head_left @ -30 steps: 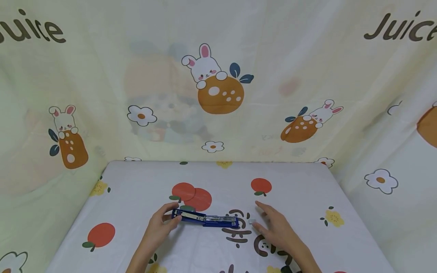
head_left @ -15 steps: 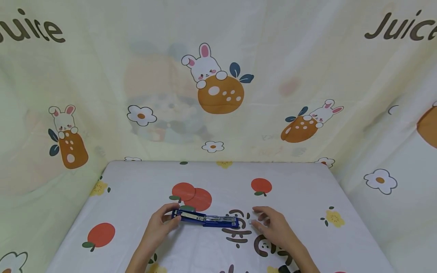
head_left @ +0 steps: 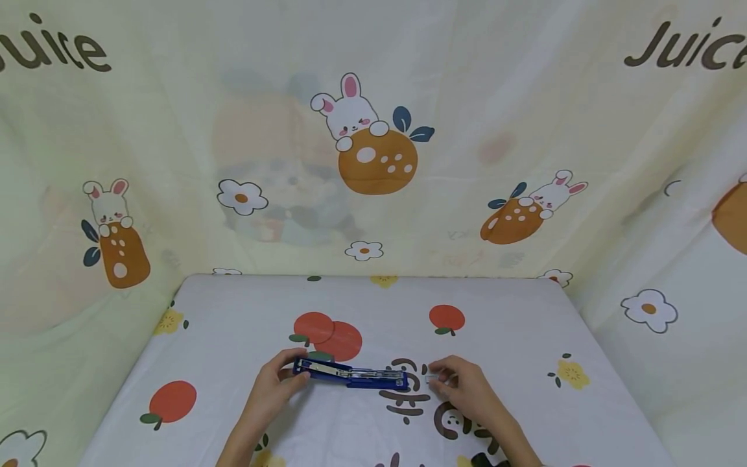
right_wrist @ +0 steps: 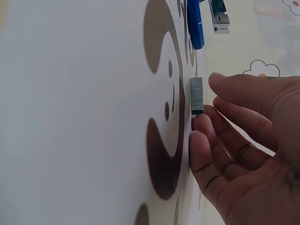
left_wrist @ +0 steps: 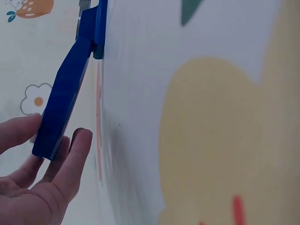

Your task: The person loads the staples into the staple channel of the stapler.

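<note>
A blue stapler (head_left: 350, 374) lies opened out flat on the tablecloth, its metal staple channel showing. My left hand (head_left: 279, 377) holds its left arm near the end, thumb and fingers on opposite sides; in the left wrist view the held blue arm (left_wrist: 63, 101) slants up off the cloth. Just past the stapler's right end rests a small grey strip of staples (right_wrist: 197, 95). My right hand (head_left: 463, 387) is around that strip, with the thumb tip (right_wrist: 216, 78) slightly apart from it and the other fingertips resting on the cloth right by its end.
A white tablecloth (head_left: 233, 318) printed with fruit and flowers covers the table. Pale printed curtains (head_left: 443, 52) rise behind it and on both sides. A small black object (head_left: 487, 460) shows at the bottom edge near my right forearm.
My right hand's fingers and thumb have drawn closer together around the staple strip, and the hand has shifted slightly left. The left hand and stapler stay as they were.
</note>
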The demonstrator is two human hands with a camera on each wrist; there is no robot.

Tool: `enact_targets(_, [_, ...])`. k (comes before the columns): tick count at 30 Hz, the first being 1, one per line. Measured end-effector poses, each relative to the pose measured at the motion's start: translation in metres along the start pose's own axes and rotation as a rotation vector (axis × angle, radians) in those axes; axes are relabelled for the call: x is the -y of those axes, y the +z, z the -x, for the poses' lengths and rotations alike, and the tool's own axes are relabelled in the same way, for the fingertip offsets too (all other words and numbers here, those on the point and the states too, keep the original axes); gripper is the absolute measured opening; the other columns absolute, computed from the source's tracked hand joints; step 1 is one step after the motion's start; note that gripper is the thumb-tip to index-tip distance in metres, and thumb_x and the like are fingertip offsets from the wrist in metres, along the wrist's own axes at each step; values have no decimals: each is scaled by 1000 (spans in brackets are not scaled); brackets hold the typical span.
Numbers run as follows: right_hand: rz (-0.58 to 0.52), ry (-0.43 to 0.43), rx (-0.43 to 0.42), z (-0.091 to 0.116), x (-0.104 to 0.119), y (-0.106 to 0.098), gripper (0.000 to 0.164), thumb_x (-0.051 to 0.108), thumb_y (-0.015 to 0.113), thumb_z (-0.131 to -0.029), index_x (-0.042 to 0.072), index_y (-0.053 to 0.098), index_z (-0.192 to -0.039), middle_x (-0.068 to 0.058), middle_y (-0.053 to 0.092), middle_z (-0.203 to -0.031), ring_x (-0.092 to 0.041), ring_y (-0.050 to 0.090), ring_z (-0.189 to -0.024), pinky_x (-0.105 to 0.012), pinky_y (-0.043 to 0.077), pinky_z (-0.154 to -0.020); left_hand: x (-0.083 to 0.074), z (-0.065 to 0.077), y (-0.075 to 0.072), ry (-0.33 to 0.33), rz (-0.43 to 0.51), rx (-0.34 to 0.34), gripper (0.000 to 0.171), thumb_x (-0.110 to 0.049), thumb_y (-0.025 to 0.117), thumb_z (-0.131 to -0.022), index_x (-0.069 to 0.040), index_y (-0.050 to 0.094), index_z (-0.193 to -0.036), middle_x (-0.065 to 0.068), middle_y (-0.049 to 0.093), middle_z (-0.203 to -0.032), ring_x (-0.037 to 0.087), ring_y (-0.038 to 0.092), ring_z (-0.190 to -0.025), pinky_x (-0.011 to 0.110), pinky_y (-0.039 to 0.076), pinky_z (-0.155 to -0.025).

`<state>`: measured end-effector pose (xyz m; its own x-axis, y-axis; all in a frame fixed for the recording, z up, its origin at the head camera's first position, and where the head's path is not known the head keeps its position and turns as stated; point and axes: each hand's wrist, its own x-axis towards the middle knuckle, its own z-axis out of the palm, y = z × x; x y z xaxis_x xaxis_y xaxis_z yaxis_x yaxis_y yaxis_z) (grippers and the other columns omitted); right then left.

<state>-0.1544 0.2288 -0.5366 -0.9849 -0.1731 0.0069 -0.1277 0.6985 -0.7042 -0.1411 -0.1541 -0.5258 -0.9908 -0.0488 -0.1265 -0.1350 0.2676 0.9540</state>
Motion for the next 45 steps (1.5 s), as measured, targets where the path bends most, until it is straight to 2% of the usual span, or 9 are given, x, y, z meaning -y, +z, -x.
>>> enact_targets(5, [-9, -17, 4, -1, -3, 2, 24, 7, 82, -90, 9, 77, -113, 2, 71, -95, -2, 58, -83, -20, 54, -74, 1, -1, 0, -16, 11, -2, 48, -1, 76, -92, -3, 64, -139, 21, 64, -144, 28, 71, -113, 25, 61, -81])
enact_targets(11, [-6, 6, -5, -1, -3, 3, 24, 5, 84, -88, 8, 78, -110, 2, 69, -92, -2, 56, -79, -18, 52, -70, 0, 1, 0, -14, 33, 9, 49, -2, 76, -93, -2, 63, -140, 22, 64, -143, 28, 72, -114, 25, 62, -82])
enact_targets(21, [8, 33, 0, -1, -3, 2, 20, 4, 85, -86, 10, 80, -105, 2, 65, -88, -3, 52, -74, -18, 48, -64, -1, 1, 1, -51, 9, 9, 48, -2, 75, -93, -5, 64, -140, 19, 65, -142, 25, 72, -111, 25, 61, -83])
enact_targets(39, [14, 61, -1, -1, -2, 4, 17, -1, 83, -86, 10, 81, -100, 1, 64, -88, -4, 52, -74, -18, 48, -65, 5, 1, -1, -19, 65, 7, 49, 2, 74, -92, -2, 64, -140, 22, 67, -139, 24, 72, -105, 22, 60, -78])
enact_targets(45, [15, 94, 0, -1, -1, 6, 17, -1, 82, -87, 11, 81, -98, 2, 63, -89, -6, 52, -75, -18, 48, -65, 5, 1, -1, -4, 70, 12, 49, 3, 73, -93, 0, 63, -140, 22, 66, -138, 23, 71, -104, 21, 60, -77])
